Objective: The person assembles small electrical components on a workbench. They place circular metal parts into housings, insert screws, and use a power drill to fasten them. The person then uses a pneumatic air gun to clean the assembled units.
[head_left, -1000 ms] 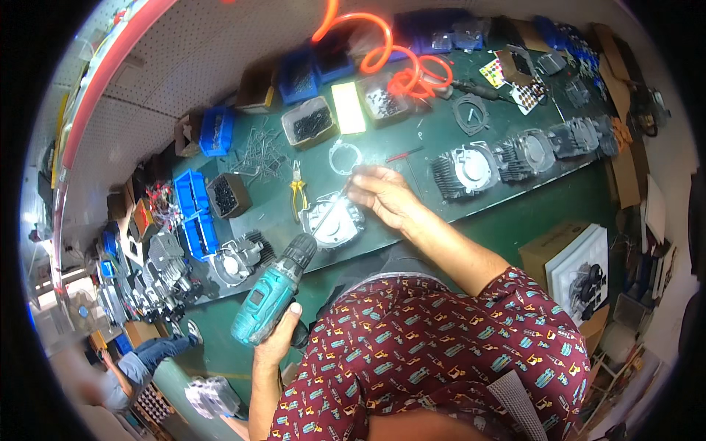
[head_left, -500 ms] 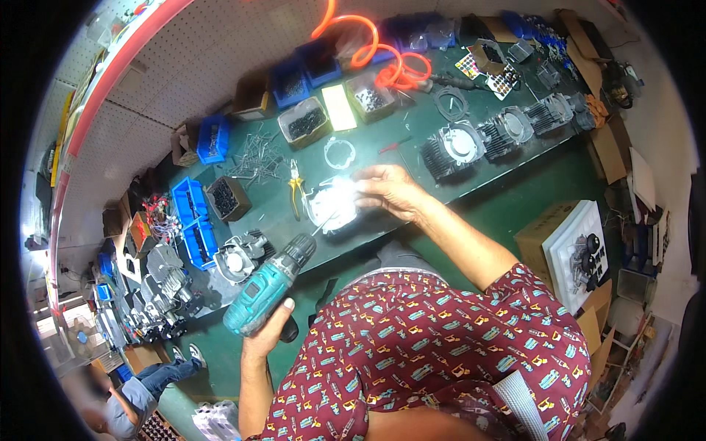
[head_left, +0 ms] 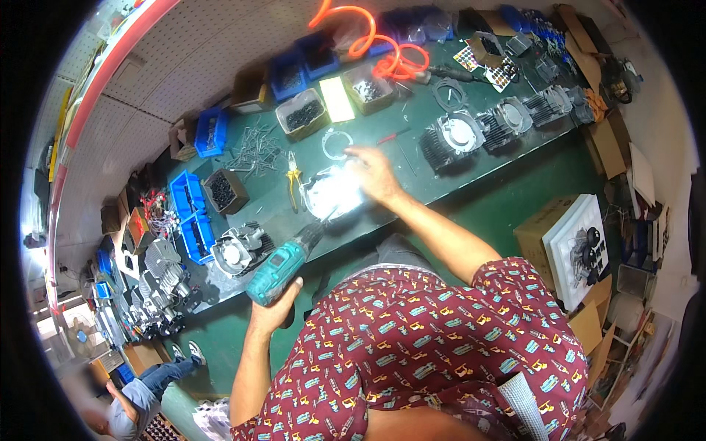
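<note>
A green workbench (head_left: 371, 128) is bearing pliers (head_left: 293, 176); thin rods (head_left: 257, 152) are lying left of them, a metal housing (head_left: 332, 195) right.

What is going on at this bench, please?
A person's left hand grips a teal power drill, its front end pointing toward a brightly lit metal part on the green bench. The right hand is at the right side of that part; glare hides what its fingertips touch. Yellow-handled pliers lie to the left of the part, a thin ring lies beyond it, and a row of finned metal parts stands farther right.
</note>
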`<state>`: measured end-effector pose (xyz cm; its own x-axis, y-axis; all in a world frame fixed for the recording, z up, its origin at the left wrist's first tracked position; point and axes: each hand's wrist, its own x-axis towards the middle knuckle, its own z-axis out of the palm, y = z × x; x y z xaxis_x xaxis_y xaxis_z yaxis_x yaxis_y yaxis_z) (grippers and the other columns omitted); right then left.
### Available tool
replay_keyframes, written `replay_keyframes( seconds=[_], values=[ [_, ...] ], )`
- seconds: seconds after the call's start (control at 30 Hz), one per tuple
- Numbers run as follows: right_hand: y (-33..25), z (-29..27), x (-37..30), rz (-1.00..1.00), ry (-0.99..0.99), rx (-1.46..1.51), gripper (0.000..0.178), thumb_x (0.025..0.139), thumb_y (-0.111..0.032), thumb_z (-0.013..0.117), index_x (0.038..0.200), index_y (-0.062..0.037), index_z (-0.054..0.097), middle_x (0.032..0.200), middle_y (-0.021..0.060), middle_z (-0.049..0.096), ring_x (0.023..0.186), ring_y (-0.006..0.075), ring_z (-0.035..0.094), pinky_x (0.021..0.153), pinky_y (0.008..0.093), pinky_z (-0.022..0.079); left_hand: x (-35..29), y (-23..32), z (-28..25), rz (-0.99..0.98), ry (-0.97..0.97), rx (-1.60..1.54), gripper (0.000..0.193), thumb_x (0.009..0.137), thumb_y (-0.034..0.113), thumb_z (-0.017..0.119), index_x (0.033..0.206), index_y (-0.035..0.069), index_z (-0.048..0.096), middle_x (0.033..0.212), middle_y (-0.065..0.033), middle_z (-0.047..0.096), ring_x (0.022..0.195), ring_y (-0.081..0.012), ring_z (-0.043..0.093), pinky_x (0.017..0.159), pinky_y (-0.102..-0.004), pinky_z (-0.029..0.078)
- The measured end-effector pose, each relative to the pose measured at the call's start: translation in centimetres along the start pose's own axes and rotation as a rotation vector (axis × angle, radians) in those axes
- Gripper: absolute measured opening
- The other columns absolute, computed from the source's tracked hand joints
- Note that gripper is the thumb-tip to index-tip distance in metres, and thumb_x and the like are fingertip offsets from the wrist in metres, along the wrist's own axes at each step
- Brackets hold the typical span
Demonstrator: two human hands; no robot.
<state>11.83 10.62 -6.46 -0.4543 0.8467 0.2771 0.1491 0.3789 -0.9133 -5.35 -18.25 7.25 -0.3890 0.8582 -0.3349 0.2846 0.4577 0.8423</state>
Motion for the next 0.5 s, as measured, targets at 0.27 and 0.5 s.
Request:
replay_keyframes(
  seconds=[0.27,0.5],
  values=[
    [1.8,2.6,-0.9,0.114,-0.181,0.073,0.032,0.093,-0.022,0.055,0.111,0.0009,0.067,0.114,0.0216,0.067,0.108,0.0355,0.063,0.096,0.0403,0.049,2.3,2.7,-1.0,0.025,-0.107,0.175,0.033,0.083,0.011,0.076,0.115,0.004,0.067,0.104,-0.0072,0.071,0.095,-0.0163,0.066,0.086,-0.0325,0.052],
    [3.1,2.4,-0.1,-0.021,-0.181,-0.033,0.032,0.095,-0.022,0.048,0.111,-0.0011,0.066,0.109,0.0215,0.068,0.104,0.0384,0.063,0.095,0.0434,0.049,9.1,16.7,0.0,0.202,-0.365,0.811,0.023,0.078,0.023,0.072,0.092,0.006,0.071,0.089,-0.0206,0.071,0.087,-0.0393,0.068,0.077,-0.0454,0.055]
  ],
)
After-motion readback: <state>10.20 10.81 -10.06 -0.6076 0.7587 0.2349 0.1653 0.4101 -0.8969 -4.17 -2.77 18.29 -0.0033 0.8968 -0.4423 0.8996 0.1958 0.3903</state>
